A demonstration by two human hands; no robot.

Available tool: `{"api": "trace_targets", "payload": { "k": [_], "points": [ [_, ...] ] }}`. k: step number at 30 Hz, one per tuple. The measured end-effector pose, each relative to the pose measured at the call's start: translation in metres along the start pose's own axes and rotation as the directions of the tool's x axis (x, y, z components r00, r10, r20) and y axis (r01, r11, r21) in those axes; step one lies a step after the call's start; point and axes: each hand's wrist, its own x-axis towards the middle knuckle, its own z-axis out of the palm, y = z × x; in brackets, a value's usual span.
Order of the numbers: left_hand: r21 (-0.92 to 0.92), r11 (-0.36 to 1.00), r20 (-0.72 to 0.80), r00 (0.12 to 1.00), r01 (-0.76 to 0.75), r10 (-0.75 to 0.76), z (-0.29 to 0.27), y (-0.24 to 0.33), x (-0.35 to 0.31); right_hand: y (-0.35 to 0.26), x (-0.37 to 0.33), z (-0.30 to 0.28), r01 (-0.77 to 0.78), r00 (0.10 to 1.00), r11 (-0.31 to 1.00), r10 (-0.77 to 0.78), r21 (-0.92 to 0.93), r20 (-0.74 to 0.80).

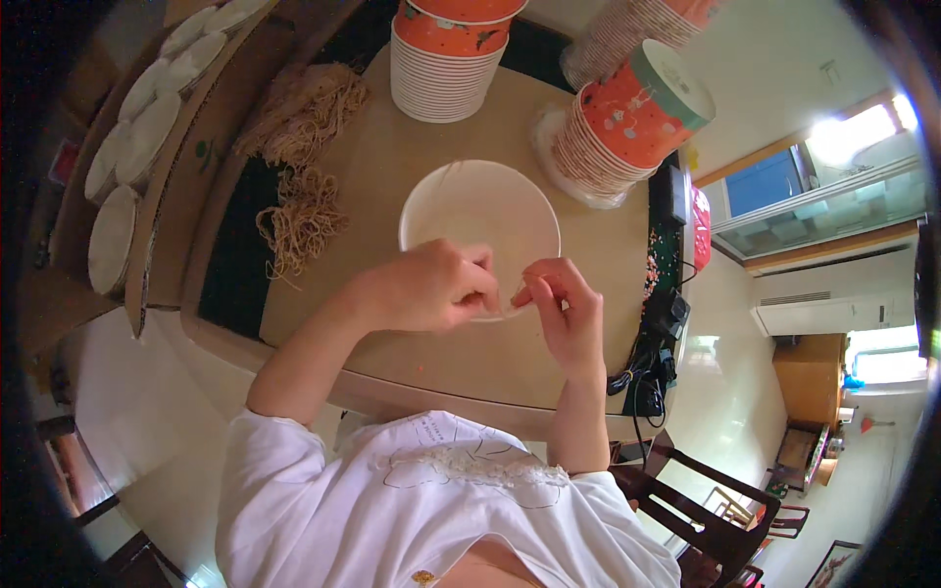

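Note:
A white paper tub [480, 204] stands open side up in front of me on the brown board. Over its near rim, my left hand [426, 284] is closed with the fingers curled in. My right hand [567, 306] pinches thumb and forefinger together just right of it. The fingertips of both hands nearly meet. Anything between them is too small to make out. A few thin strands show at the tub's far rim. Left of the tub lie a loose tangle of tan string [302, 218] and a thicker bundle of string [312, 108].
Beyond the tub rises a stack of orange-and-white paper tubs [446, 73]. Another stack [627, 118] lies tilted at the right. A cardboard box [176, 206] with white round items flanks the table's left. Black cables and adapters [659, 338] line the right edge.

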Motion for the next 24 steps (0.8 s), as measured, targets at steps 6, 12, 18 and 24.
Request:
{"api": "trace_targets", "payload": {
  "k": [6,12,18,24],
  "points": [
    [0.315,0.924,-0.085,0.963,-0.218,0.257,0.007,0.009,0.006,-0.006,0.003,-0.007,-0.048,0.998,0.999,0.047,0.019,0.03],
    [0.691,0.704,-0.199,0.894,-0.162,0.401,0.027,0.012,0.018,-0.003,0.004,-0.006,-0.031,0.999,1.0,0.031,-0.005,0.016],
    [0.723,0.668,-0.111,0.925,-0.176,0.364,0.03,0.01,0.016,0.006,-0.004,-0.003,-0.028,0.999,0.997,0.027,-0.071,-0.027],
    [0.21,0.977,-0.314,0.948,0.023,0.046,0.043,0.015,0.012,0.007,-0.013,0.003,0.065,0.98,0.992,-0.085,-0.11,-0.182]
  ]
}}
